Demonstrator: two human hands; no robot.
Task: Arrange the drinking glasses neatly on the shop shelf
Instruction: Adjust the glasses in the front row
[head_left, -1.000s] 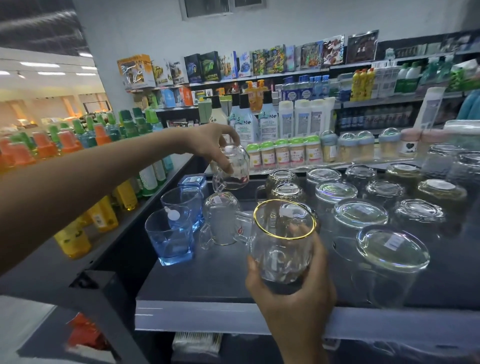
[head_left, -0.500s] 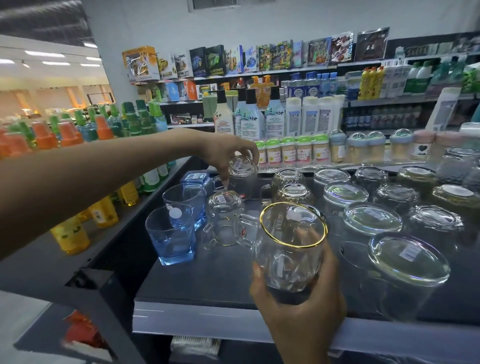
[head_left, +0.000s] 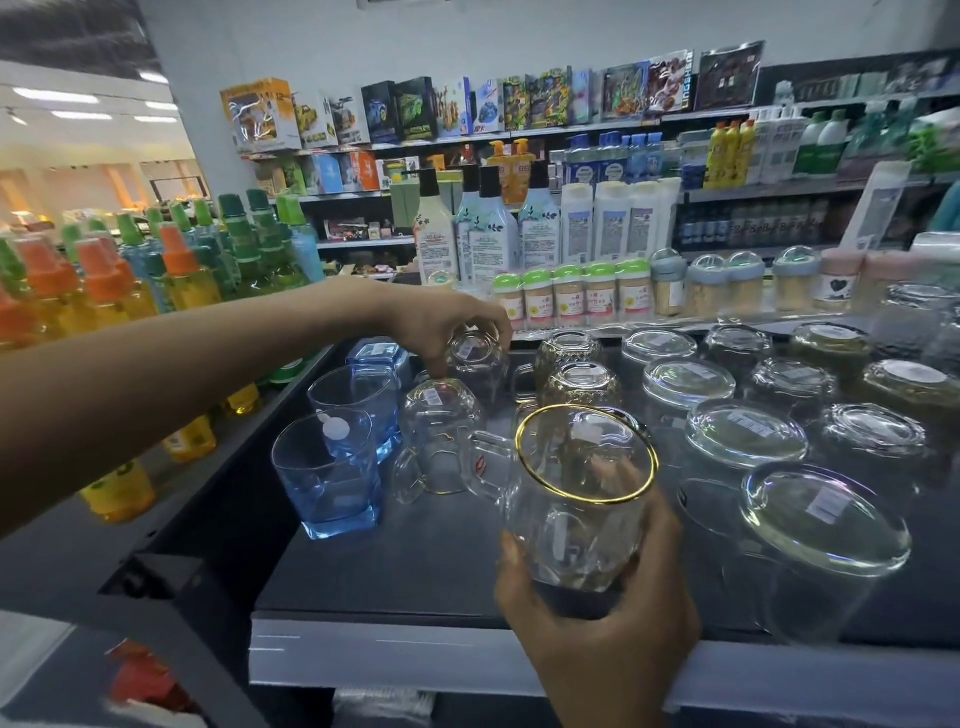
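The right hand (head_left: 608, 623) grips a gold-rimmed glass (head_left: 582, 525) from below and behind, thumb on its near left side and fingers wrapped round the far side, seen through the glass; the glass stands mouth up, tipped a little toward the camera, over the front edge of the dark shelf (head_left: 405, 571), and whether its base touches the shelf cannot be told. The left hand (head_left: 441, 322) reaches in from the left to the back of the shelf, fingertips curled down over the base of an upturned clear glass (head_left: 475, 364) with a price sticker on it; the glass sits low among the others, but whether its rim is on the shelf cannot be told. Just in front of that glass an upturned mug (head_left: 441, 436) with a handle stands on the shelf, and to its left two blue glasses (head_left: 327, 478) stand mouth up, one behind the other, close together. Right of the clear glass are two patterned glasses (head_left: 582, 384), also upside down, one behind the other. Further right, rows of inverted glasses (head_left: 745, 436) fill the shelf, the nearest a large one (head_left: 821, 545) at the front right. Behind the shelf a line of jars (head_left: 569, 299) with green lids stands, and on the left a lower shelf carries bottles (head_left: 182, 270) with orange and green caps
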